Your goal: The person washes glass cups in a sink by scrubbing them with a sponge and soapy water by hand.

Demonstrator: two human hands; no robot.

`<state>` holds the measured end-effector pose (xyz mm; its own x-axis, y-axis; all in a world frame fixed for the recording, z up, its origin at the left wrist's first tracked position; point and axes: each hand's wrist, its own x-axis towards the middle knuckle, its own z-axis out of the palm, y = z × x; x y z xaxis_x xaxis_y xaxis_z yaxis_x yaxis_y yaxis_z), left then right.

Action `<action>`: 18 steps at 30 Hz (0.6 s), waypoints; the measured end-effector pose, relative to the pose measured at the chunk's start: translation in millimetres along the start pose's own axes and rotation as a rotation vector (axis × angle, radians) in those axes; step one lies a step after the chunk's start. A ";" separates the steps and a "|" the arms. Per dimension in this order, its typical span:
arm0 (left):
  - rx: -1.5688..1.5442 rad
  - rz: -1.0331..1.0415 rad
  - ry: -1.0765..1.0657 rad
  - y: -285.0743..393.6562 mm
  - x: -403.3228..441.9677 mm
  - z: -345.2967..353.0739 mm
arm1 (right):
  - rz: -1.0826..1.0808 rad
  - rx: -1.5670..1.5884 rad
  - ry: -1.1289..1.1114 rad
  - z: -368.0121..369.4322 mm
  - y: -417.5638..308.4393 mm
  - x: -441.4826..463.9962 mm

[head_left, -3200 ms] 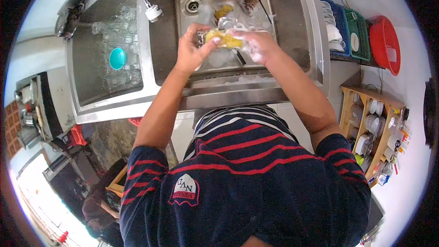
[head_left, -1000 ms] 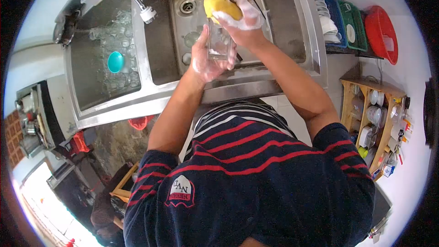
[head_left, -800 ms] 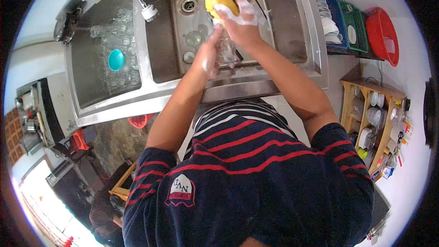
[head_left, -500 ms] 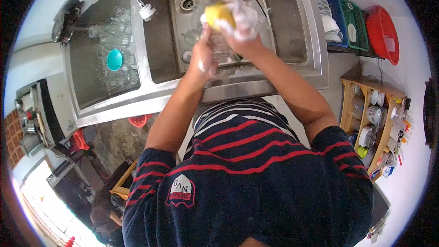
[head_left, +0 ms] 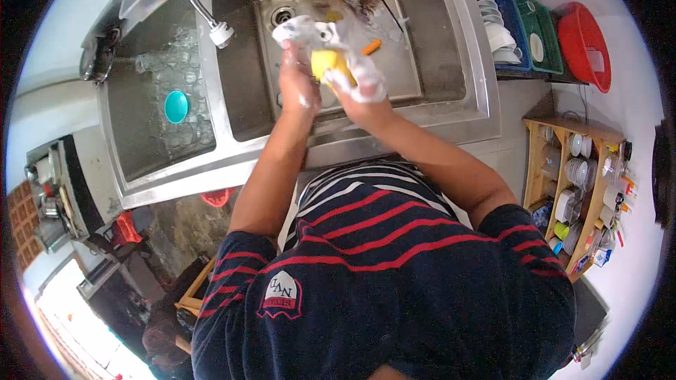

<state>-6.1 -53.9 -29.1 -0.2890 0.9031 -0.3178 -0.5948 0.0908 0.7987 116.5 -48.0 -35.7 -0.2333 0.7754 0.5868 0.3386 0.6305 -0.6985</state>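
Over the right sink basin [head_left: 443,84], my right hand [head_left: 367,98] grips a yellow sponge [head_left: 326,63], with white suds over its fingers. To its left, my left hand [head_left: 297,83] has its thumb up against a foam-covered item [head_left: 303,30] that looks partly see-through; its kind is hidden by the suds. The sponge is just below this item, close to the left palm. In the basin beyond my hands lies a small orange piece [head_left: 371,47].
The left basin holds water with several clear glasses [head_left: 186,63] and a teal bowl [head_left: 177,106]. A faucet head [head_left: 221,34] hangs near the divider. Right of the sink are blue [head_left: 517,28] and green racks [head_left: 546,42], a red basin [head_left: 583,46] and a wooden dish shelf [head_left: 535,162].
Both hands have moved apart a little, the left one leftward and the right one down. The foam-covered item now shows above the sponge, and the orange piece has come into sight.
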 end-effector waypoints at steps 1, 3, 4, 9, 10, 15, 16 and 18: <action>-0.029 0.010 -0.028 1.3 3.5 -1.4 | -0.030 0.058 0.003 -5.3 -2.3 -1.7; -0.059 -0.006 -0.058 -2.3 3.8 -4.6 | -0.197 0.019 0.074 -5.8 11.1 5.3; -0.058 -0.031 -0.061 -2.3 -1.8 -0.2 | -0.188 0.021 0.074 -7.2 9.4 9.7; -0.228 -0.089 -0.216 14.5 2.1 1.8 | 0.488 0.387 0.321 -20.9 16.8 39.1; -0.231 -0.087 -0.224 17.4 -1.0 2.4 | 0.737 0.692 0.423 -26.9 18.5 45.9; 0.045 -0.309 -0.228 15.7 -8.8 6.0 | 0.767 0.745 0.159 -10.4 16.2 46.4; 0.244 -0.313 -0.110 14.9 -9.8 10.1 | 0.766 0.747 0.162 -10.7 18.3 43.0; 0.302 -0.269 -0.027 5.8 -9.7 5.3 | 0.314 -0.016 -0.156 -6.2 27.6 24.7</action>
<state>-2.7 -59.9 -18.6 -0.1307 0.8404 -0.5260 -0.3978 0.4415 0.8043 125.8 -11.7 -37.9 -0.2518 0.9283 0.2736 0.4297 0.3606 -0.8278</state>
